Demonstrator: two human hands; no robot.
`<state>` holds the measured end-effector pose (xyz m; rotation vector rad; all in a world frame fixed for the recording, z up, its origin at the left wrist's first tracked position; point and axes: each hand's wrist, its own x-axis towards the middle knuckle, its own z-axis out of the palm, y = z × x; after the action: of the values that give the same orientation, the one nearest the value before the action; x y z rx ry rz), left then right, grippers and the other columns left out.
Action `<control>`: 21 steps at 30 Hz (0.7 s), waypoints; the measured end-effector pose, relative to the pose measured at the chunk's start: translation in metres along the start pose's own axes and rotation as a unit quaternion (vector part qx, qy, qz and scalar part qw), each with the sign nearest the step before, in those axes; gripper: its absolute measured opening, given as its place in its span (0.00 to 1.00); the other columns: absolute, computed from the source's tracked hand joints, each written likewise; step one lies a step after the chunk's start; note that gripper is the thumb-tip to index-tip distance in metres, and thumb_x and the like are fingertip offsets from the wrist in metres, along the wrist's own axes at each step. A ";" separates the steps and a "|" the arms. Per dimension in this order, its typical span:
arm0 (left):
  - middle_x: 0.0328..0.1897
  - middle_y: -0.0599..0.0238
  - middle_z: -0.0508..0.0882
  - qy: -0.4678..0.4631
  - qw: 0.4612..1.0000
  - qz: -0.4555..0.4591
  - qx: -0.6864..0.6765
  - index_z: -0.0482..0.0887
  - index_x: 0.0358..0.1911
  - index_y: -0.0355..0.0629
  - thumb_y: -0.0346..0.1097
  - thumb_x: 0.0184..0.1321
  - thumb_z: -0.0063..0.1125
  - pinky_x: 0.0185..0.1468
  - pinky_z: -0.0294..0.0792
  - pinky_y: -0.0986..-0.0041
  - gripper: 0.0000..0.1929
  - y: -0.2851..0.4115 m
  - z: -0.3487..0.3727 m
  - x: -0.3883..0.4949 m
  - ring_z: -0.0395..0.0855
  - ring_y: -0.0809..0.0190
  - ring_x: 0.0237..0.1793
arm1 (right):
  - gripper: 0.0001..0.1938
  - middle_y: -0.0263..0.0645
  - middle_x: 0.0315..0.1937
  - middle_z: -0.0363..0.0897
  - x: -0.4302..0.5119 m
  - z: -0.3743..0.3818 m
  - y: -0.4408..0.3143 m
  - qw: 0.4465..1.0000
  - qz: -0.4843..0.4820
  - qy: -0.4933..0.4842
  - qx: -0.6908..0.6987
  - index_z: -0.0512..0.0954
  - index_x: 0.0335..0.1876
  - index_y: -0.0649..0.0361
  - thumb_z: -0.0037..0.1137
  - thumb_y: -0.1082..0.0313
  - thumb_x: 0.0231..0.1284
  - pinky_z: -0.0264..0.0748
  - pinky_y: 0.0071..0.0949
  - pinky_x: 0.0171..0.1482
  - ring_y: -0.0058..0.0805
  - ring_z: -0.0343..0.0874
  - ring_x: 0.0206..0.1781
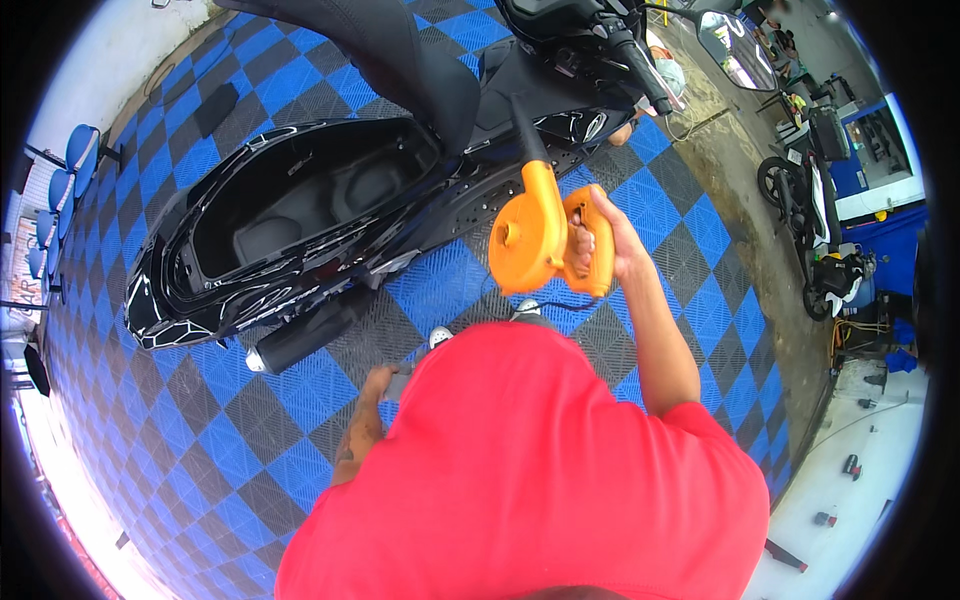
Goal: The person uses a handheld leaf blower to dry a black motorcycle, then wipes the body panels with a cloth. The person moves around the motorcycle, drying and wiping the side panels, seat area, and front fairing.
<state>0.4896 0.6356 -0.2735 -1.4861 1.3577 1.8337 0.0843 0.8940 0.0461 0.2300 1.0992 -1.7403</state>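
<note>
My right hand (600, 236) grips the handle of an orange electric blower (529, 240). The blower's black nozzle (531, 135) points away from me, over the middle of a glossy black scooter (300, 300). A dark power cord (559, 304) trails from the handle's base. To the left, the scooter's seat (420, 67) is tipped up, baring the black under-seat storage compartment (300, 199). My left hand (381, 381) hangs low by my left side against something grey, cloth or clothing. Its fingers are partly hidden, so whether it holds anything is unclear.
The scooter's exhaust muffler (311, 334) juts toward me. Beyond the handlebar grip (656, 97) and mirror (739, 49), another person (667, 75) is partly visible. Blue chairs (81, 150) line the left wall. Another motorcycle (817, 217) stands right. Blue and grey tiles (255, 465) cover the floor.
</note>
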 end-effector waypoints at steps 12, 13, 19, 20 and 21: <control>0.44 0.61 0.85 -0.177 0.980 0.080 -0.037 0.81 0.50 0.38 0.38 0.56 0.64 0.42 0.79 0.70 0.18 0.063 -0.003 -0.031 0.85 0.62 0.40 | 0.19 0.37 0.14 0.72 -0.051 -0.012 0.008 0.969 -0.047 -0.054 -0.237 0.72 0.37 0.64 0.58 0.51 0.64 0.70 0.25 0.19 0.24 0.71 0.14; 0.44 0.62 0.85 -0.213 0.969 0.120 -0.039 0.82 0.49 0.39 0.37 0.55 0.65 0.44 0.78 0.70 0.19 0.081 -0.001 -0.034 0.84 0.62 0.42 | 0.19 0.36 0.14 0.72 -0.048 -0.014 0.007 0.963 -0.055 -0.047 -0.258 0.72 0.36 0.64 0.59 0.52 0.63 0.70 0.25 0.19 0.24 0.71 0.14; 0.49 0.61 0.82 0.056 0.914 0.400 -0.029 0.79 0.51 0.34 0.34 0.50 0.67 0.58 0.67 0.73 0.23 0.253 -0.002 -0.151 0.77 0.63 0.51 | 0.18 0.35 0.15 0.71 -0.056 -0.032 0.006 0.942 -0.031 0.042 -0.331 0.74 0.31 0.62 0.63 0.52 0.60 0.68 0.24 0.21 0.23 0.71 0.15; 0.50 0.59 0.80 0.117 0.878 0.457 -0.080 0.78 0.51 0.32 0.35 0.50 0.68 0.60 0.65 0.71 0.24 0.289 0.012 -0.206 0.75 0.63 0.53 | 0.18 0.34 0.15 0.71 -0.055 -0.043 0.005 0.943 -0.029 0.054 -0.328 0.74 0.31 0.62 0.63 0.52 0.60 0.68 0.23 0.20 0.22 0.71 0.14; 0.49 0.59 0.80 0.209 0.819 0.504 -0.178 0.77 0.51 0.30 0.35 0.53 0.67 0.57 0.67 0.72 0.24 0.308 0.018 -0.233 0.76 0.64 0.50 | 0.18 0.34 0.15 0.71 -0.053 -0.050 0.003 0.943 -0.027 0.072 -0.323 0.74 0.31 0.62 0.63 0.52 0.60 0.68 0.22 0.19 0.21 0.71 0.14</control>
<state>0.3164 0.5738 0.0665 -1.5212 2.4689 2.5718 0.0948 0.9657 0.0481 -0.0848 1.7318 -1.3318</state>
